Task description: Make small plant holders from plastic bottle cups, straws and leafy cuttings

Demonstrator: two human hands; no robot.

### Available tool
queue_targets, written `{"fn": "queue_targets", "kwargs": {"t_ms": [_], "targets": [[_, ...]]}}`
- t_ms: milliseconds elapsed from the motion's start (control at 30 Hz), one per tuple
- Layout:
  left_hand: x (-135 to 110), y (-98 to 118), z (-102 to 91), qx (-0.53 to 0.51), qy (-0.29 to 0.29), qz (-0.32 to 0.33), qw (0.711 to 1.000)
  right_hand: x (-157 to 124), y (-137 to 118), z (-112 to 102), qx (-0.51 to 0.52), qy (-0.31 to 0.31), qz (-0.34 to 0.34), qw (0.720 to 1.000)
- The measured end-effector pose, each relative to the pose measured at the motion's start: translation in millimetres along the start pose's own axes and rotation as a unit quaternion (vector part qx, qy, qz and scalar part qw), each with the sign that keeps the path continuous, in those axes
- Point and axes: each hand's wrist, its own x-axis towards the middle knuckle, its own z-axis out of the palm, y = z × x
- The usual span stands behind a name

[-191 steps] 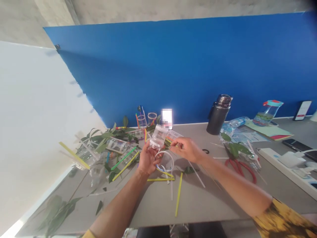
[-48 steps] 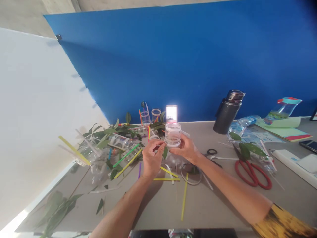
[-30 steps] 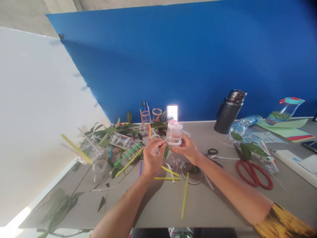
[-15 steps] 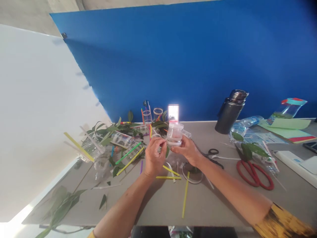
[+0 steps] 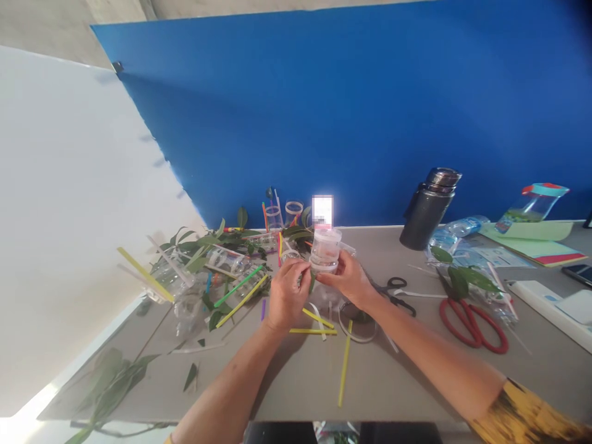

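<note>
A clear plastic cup-like piece (image 5: 325,248) with a whitish band near its lower edge is held up over the table. My right hand (image 5: 350,280) grips it from the right, fingers around its lower side. At its left, my left hand (image 5: 289,290) is closed in a pinch near the band; what sits between the fingertips is too small to make out. Beneath the hands lie yellow straw pieces (image 5: 312,332), a curved white strip (image 5: 318,319) and a clear ring (image 5: 358,327).
Leaves, bottles and straws, including a green straw (image 5: 238,286), crowd the left. To the right are black scissors (image 5: 396,283), red-handled scissors (image 5: 472,324), a dark thermos (image 5: 426,209), a lidded bottle (image 5: 531,206) and a white power strip (image 5: 550,311). A blue panel (image 5: 324,111) stands behind.
The clear piece has tilted slightly, so its round upper rim shows more. Both hands stay in nearly the same place, and the whole view has shifted a little.
</note>
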Motion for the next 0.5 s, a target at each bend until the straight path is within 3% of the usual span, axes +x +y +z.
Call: {"fn": "queue_targets", "kwargs": {"t_ms": [167,300,400,500], "targets": [[1,1,0.4,-0.002,-0.002,-0.017,1.0,1,2,-2,-0.004,-0.006,-0.005,1.0],[5,3,-0.7,-0.107,-0.015,-0.152,0.983,1,-7,-5,0.009,-0.051,0.007,0.999],[10,3,-1.9,-0.257,-0.008,-0.314,0.914,1,-15,-7,0.045,-0.082,0.007,0.996],[15,1,-3.7,-0.423,0.003,-0.431,0.797,0,-17,-8,0.101,-0.103,0.006,0.99]]}}
